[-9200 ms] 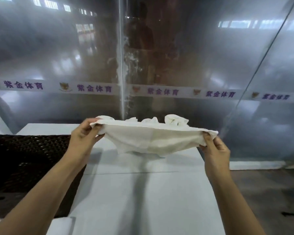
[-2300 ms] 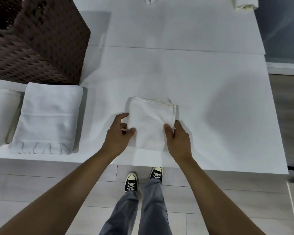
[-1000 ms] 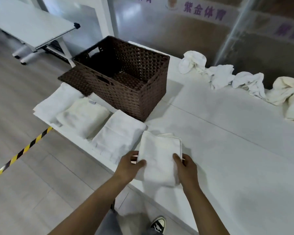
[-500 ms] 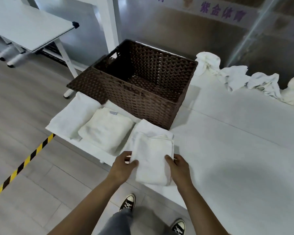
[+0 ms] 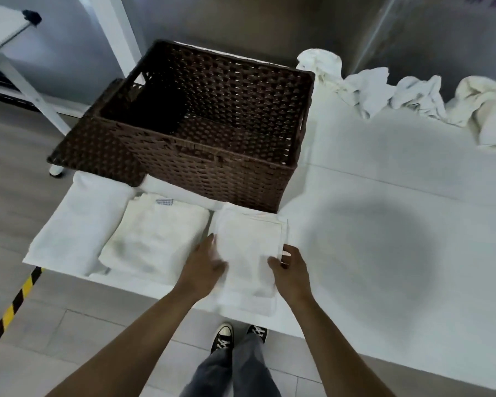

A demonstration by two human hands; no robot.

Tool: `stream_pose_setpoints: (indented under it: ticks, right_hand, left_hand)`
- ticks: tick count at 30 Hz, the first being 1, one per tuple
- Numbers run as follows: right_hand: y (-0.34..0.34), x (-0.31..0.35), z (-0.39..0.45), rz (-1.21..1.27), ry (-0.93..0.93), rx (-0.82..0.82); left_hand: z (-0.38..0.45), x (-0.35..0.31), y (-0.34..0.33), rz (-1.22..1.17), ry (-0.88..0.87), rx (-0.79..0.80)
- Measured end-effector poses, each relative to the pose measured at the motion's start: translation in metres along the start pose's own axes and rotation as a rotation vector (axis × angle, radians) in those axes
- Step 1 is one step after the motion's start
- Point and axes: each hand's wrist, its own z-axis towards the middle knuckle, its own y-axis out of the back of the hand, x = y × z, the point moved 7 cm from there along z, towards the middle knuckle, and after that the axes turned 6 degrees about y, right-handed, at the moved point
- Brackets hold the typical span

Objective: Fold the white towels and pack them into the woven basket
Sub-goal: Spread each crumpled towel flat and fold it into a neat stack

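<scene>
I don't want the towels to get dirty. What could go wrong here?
1. The folded towel between the left hand and right hand sits on another towel at the table's near edge; a nudge could drop both.
2. Lifted by its sides toward the basket, it could unfold.

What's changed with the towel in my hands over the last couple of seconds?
The folded towel went from the open table leftward and now lies on another folded towel in front of the basket. The left hand and right hand stay at its sides; whether they grip it is unclear. The basket, the other folded towels and the crumpled towels at the back stayed put.
</scene>
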Motion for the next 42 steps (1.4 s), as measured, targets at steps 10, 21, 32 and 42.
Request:
stream_pose_setpoints:
  ticks: [10, 21, 32, 42]
  right_hand:
    - [-0.021, 0.014, -0.019, -0.617, 0.571, -0.064]
    - [-0.014, 0.034, -0.018, -0.662, 0.592, -0.108]
    - [0.051, 0.079, -0.036, -0.599, 0.597, -0.309]
    - [0.163, 0.078, -0.054, -0.574, 0.540, -0.545]
  left_hand:
    - [-0.005, -0.010, -0.025, 0.645, -0.438, -0.212]
    - [-0.013, -0.038, -0.008, 0.699, -0.528, -0.240]
    - [-0.045, -0.136, 0.000, 0.600, -0.767, -0.278]
    - [-0.072, -0.217, -0.050, 0.559, -0.936, -0.152]
